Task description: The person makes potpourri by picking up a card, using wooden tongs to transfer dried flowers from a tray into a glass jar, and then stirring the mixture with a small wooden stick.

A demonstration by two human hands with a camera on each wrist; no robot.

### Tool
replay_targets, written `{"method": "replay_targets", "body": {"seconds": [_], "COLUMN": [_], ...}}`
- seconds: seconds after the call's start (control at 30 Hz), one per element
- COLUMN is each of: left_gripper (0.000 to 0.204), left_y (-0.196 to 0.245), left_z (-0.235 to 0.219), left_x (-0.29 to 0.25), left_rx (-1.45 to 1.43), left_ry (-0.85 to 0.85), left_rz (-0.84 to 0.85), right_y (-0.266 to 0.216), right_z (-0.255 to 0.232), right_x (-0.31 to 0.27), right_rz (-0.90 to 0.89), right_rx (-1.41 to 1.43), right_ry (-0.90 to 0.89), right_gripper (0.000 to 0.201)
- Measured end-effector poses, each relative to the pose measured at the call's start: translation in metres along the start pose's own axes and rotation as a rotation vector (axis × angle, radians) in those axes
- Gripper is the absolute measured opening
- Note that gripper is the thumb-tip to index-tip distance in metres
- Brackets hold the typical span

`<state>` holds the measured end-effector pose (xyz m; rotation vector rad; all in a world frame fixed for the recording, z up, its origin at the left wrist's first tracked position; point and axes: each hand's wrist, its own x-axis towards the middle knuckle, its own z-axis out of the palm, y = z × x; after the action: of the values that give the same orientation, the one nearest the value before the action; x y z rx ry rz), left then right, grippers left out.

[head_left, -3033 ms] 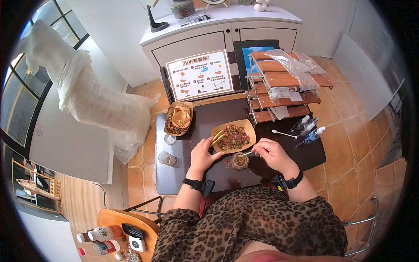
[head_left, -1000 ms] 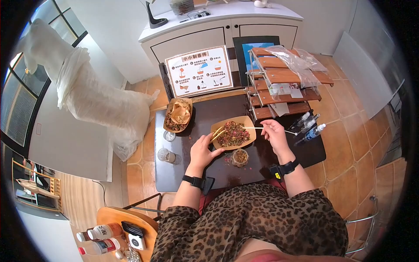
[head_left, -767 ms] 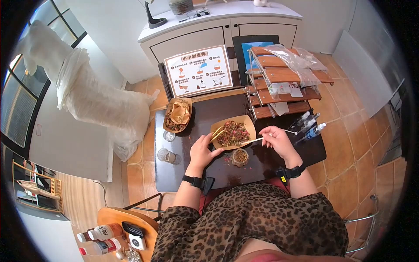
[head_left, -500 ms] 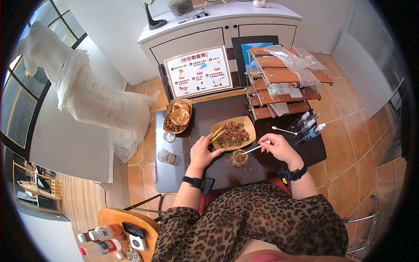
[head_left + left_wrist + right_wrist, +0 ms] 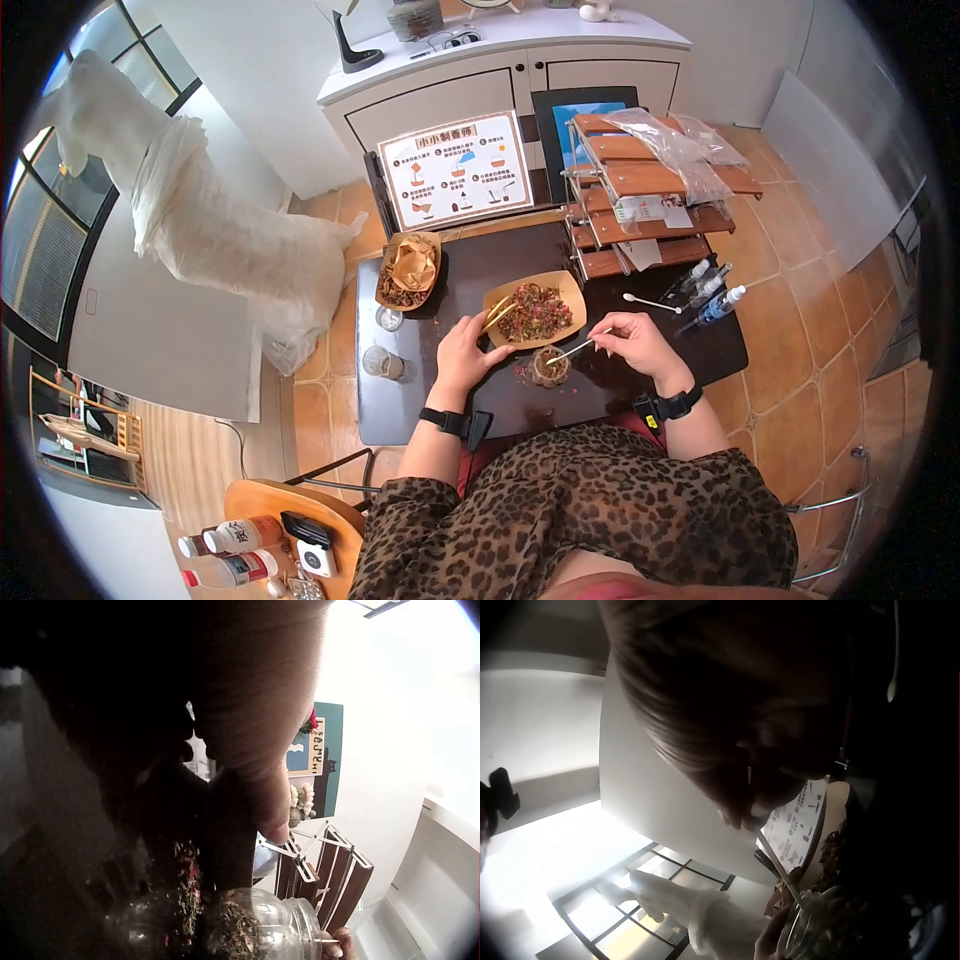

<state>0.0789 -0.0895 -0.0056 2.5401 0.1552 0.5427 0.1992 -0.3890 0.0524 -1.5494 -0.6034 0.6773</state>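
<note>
A small white spoon [image 5: 574,350] is pinched between the thumb and fingers of my right hand [image 5: 642,346]; its lower end dips into a small glass jar [image 5: 550,376]. Dried herb bits with red flecks show through the jar glass [image 5: 274,922]. Behind the jar stands a brown paper tray [image 5: 572,288] holding a heap of dried petals and herbs [image 5: 536,310]. My left hand [image 5: 463,355] rests at the tray's left front corner, thumb stretched toward the jar. Gold tweezers [image 5: 497,315] lean on the tray's left side by those fingers.
A second paper tray [image 5: 436,255] and another small glass jar [image 5: 381,363] stand at the table's left. On the right are another white spoon [image 5: 650,302], several spray bottles [image 5: 716,304] and a folding wooden rack [image 5: 640,180]. Crumbs lie around the filled jar.
My right hand has moved the spoon from over the jar to the herb tray, then back down into the jar. My left hand has stayed at the tray corner.
</note>
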Motion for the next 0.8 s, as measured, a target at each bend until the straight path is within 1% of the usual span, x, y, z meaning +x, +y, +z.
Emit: {"method": "replay_targets", "body": {"seconds": [0.27,0.37,0.47,0.6,0.7,0.8], "left_gripper": [0.067,0.068,0.069,0.069,0.070,0.070], "left_y": [0.001,-0.001,-0.001,-0.001,0.000,0.000], "left_z": [0.000,0.002,0.002,0.001,0.001,0.001], "left_x": [0.000,0.000,0.000,-0.001,-0.001,-0.001], "left_rx": [-0.015,-0.009,-0.006,-0.005,-0.010,-0.005], "left_ry": [0.003,0.012,0.018,0.015,0.011,0.012], "left_rz": [-0.007,0.002,0.009,0.005,0.002,0.002], "right_y": [0.002,-0.008,0.000,0.013,0.023,0.035], "right_z": [0.002,0.003,-0.001,-0.004,-0.008,-0.009], "right_x": [0.002,0.001,0.003,0.013,0.022,0.031], "right_rz": [-0.031,-0.037,-0.054,-0.069,-0.080,-0.101], "right_rx": [0.013,0.035,0.099,0.216,0.137,0.004], "right_ry": [-0.007,0.039,0.134,0.340,0.468,0.518], "right_gripper": [0.014,0.018,0.023,0.026,0.025,0.025]}}
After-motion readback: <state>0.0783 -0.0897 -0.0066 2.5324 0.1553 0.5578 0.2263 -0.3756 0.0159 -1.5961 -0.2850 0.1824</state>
